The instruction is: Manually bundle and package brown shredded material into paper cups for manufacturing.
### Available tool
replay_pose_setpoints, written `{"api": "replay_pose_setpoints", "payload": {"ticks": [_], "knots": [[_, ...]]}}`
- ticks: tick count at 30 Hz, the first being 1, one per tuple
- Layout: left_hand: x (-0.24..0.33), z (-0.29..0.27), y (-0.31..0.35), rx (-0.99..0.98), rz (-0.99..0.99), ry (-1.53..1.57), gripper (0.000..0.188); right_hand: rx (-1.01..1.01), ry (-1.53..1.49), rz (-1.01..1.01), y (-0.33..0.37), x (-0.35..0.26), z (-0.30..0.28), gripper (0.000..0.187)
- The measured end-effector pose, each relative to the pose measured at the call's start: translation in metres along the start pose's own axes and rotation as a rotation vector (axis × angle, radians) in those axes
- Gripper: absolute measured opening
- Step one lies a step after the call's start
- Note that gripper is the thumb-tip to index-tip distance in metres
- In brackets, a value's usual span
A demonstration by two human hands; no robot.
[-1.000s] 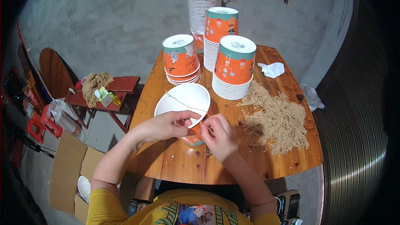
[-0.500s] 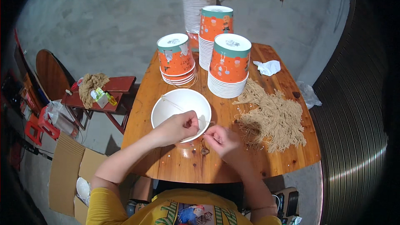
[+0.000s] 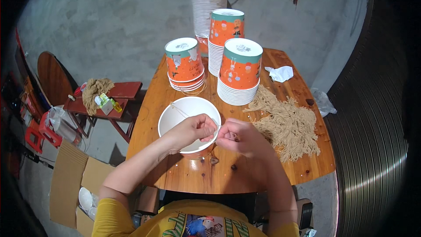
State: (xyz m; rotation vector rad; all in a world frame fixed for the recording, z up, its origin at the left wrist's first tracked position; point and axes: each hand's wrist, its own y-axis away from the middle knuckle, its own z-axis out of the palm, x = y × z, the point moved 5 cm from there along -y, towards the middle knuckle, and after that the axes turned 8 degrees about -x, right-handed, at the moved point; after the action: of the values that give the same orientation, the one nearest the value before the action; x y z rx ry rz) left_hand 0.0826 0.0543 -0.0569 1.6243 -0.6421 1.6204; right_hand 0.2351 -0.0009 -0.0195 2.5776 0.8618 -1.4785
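A paper bucket (image 3: 168, 122), white inside and orange outside, stands upright in front of me. A thin tan cord (image 3: 179, 109) is fixed at its far left rim and runs across the opening toward my hands. My left hand (image 3: 195, 130) is closed in a pinch over the bucket's right side, holding the cord. Just past the right rim, my right hand (image 3: 239, 136) pinches the cord too, its fingertips almost meeting the left ones. The fingers hide most of the cord there and the rim's right-hand hole, if there is one.
Stacks of upside-down orange buckets stand behind: a left stack (image 3: 185, 63), a right stack (image 3: 241, 70) and a rear one (image 3: 226, 28). A heap of tan cords (image 3: 289, 127) covers the table's right side, near a crumpled white tissue (image 3: 280, 73). An open cardboard box (image 3: 70, 184) sits lower left.
My right hand has risen and turned inward, closing up to the left fingertips. The left hand has moved slightly right, still pinching the cord. The bucket stays in place.
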Motion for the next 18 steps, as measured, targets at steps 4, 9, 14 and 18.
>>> {"api": "replay_pose_setpoints", "payload": {"ticks": [4,9,14,18], "knots": [[0.005,0.008,0.002,0.015,0.028,-0.011,0.017,0.002,0.030,-0.183,-0.009,-0.002,-0.004,0.010],[-0.003,0.000,-0.001,0.003,0.003,-0.007,0.014,0.021,0.085,-0.226,-0.015,-0.003,-0.003,0.010],[-0.006,0.001,0.000,-0.027,-0.084,0.096,0.014,0.176,0.234,-0.248,-0.014,-0.010,-0.007,0.011],[0.006,0.012,0.004,-0.048,-0.108,0.058,0.015,0.241,0.278,-0.144,-0.012,0.001,-0.010,0.011]]}}
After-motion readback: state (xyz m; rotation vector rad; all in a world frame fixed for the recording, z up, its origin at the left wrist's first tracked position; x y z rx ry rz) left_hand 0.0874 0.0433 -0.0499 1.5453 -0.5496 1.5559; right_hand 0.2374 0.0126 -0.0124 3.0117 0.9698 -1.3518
